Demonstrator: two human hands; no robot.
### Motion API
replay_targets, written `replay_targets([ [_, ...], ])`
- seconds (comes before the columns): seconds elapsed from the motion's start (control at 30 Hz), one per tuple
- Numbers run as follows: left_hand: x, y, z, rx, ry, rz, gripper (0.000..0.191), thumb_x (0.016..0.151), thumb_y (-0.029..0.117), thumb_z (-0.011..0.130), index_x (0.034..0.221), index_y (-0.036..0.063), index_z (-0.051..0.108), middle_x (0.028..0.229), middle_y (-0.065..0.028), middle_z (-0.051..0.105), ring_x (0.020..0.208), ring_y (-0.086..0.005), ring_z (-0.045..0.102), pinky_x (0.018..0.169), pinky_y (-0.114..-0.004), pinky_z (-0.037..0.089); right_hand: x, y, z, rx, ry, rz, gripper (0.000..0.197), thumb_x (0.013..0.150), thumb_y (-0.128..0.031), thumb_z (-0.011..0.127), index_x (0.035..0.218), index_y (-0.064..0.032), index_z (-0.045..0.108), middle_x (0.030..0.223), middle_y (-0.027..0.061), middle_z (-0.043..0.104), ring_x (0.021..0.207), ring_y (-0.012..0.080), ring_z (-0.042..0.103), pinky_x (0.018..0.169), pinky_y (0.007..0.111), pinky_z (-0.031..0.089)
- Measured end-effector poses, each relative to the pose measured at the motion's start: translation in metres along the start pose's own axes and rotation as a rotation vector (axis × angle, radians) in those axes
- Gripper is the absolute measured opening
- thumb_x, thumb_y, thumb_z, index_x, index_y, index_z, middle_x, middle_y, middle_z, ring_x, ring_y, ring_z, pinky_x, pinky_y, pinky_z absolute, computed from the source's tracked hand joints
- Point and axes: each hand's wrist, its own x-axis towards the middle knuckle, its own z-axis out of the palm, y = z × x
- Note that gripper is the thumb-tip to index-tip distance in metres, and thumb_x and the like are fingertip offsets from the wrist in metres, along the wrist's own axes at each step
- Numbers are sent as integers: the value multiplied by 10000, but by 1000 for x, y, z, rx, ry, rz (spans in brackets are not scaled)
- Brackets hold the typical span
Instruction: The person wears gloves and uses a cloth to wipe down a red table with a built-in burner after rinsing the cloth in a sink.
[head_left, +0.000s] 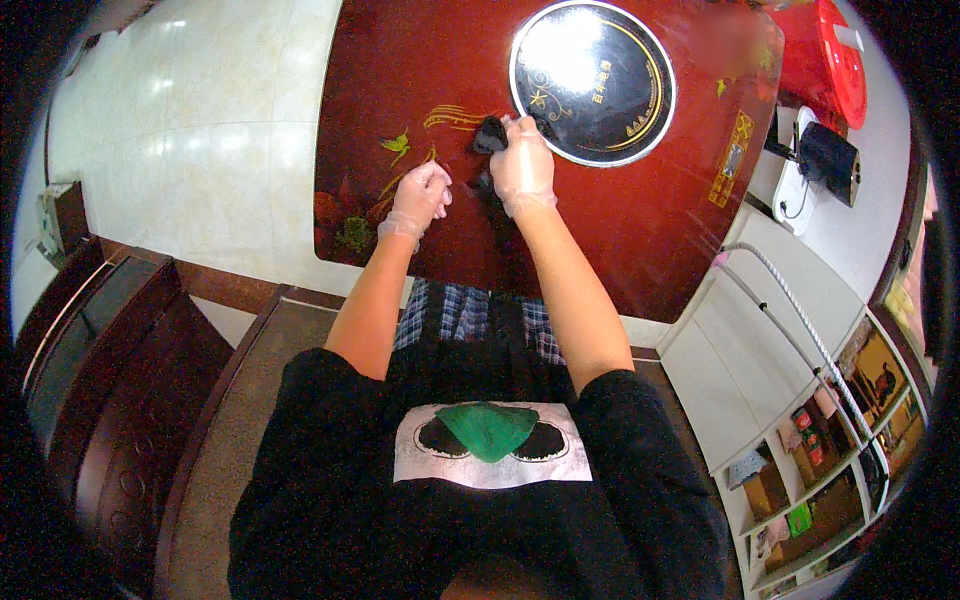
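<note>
My right hand (525, 166), in a clear disposable glove, grips a bunched black cloth (491, 136) on the dark red tabletop (634, 232). It is beside the lower left edge of a round black glass cooktop (619, 94) with a pale rim, set in the table. Part of the cloth is hidden under the fingers. To the left, my left hand (421, 196), gloved too, is over the table near its front edge. Its fingers are curled in, and nothing shows in them. Yellow and green leaf patterns decorate the surface around both hands.
A red plastic container (829, 64) stands past the table's right corner. Near it a black device (829, 161) sits by a white base with a cord. White shelving (799, 517) with small goods is at lower right. A dark wooden bench (142, 420) stands at left.
</note>
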Motion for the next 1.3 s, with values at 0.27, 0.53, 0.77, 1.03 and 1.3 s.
replay_targets([
  [0.27, -3, 35, 26, 514, 259, 328, 293, 835, 190, 644, 1045, 6, 556, 818, -189, 605, 813, -379, 589, 741, -424, 479, -68, 31, -5, -72, -111, -39, 569, 690, -23, 620, 1248, -117, 559, 1100, 142, 547, 1045, 330, 548, 877, 403, 477],
  [0.53, 44, 83, 55, 976, 339, 423, 398, 771, 277, 705, 1007, 1, 540, 1033, -197, 572, 984, -342, 576, 846, -424, 486, -79, 48, 3, -127, -25, -77, 632, 629, -42, 654, 1245, -155, 571, 1079, 141, 548, 1016, 324, 545, 865, 399, 480],
  [0.77, 49, 80, 58, 933, 367, 369, 421, 754, 285, 715, 1029, 14, 548, 1049, -187, 575, 1011, -336, 573, 877, -420, 479, -82, 52, 5, -167, 34, -131, 661, 621, -85, 715, 1251, -197, 550, 1055, 113, 559, 944, 304, 570, 808, 410, 504],
  [1.03, 40, 93, 57, 916, 387, 323, 425, 750, 275, 724, 1038, 14, 551, 1066, -188, 577, 1029, -334, 568, 899, -412, 467, -82, 48, -2, -164, 44, -172, 684, 597, -123, 753, 1246, -193, 551, 1077, 110, 547, 961, 296, 563, 809, 404, 500],
  [1.3, 39, 100, 58, 912, 326, 285, 412, 749, 263, 736, 1036, 31, 552, 1078, -178, 578, 1047, -332, 561, 904, -409, 463, -81, 47, -1, -129, 16, -118, 641, 609, -83, 685, 1234, -166, 571, 1095, 143, 542, 1034, 325, 541, 881, 402, 471],
])
